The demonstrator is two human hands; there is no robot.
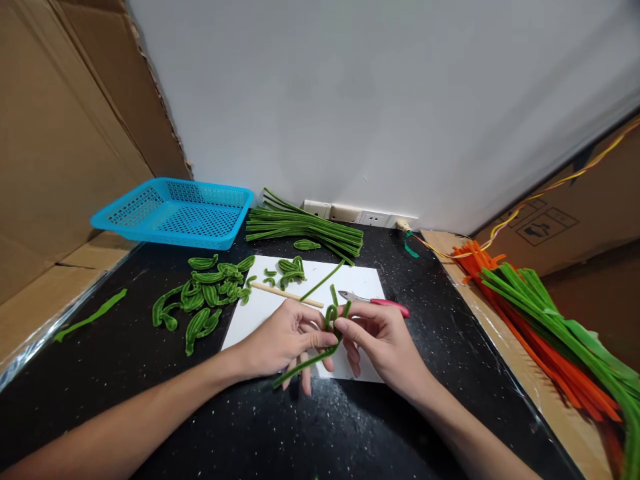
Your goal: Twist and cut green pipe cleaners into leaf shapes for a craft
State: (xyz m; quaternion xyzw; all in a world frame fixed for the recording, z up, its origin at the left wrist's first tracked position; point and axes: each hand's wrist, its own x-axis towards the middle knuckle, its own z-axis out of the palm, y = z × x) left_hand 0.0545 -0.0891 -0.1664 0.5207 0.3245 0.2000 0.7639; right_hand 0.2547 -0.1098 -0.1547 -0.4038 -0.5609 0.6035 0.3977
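Between both hands is a bent green pipe cleaner [307, 365], its loose end sticking out to the lower left and a small loop near the fingertips. My left hand [295, 333] pinches it between thumb and fingers. From the other side, my right hand [373, 330] grips it with thumb and forefinger. Beneath them lies a white board [250, 327]. On the board are a wooden stick [287, 294], pliers with red handles [390, 306], a straight green pipe cleaner [323, 280] and a short cut piece [333, 294].
Left of the board, several leaf shapes of green pipe cleaner [210, 293] are heaped. Behind lies a bundle of green pipe cleaners [305, 227]; a blue basket [173, 233] stands back left. Orange [545, 360] and green pipe cleaners [575, 327] lie right on cardboard. A wall [360, 120] closes the back.
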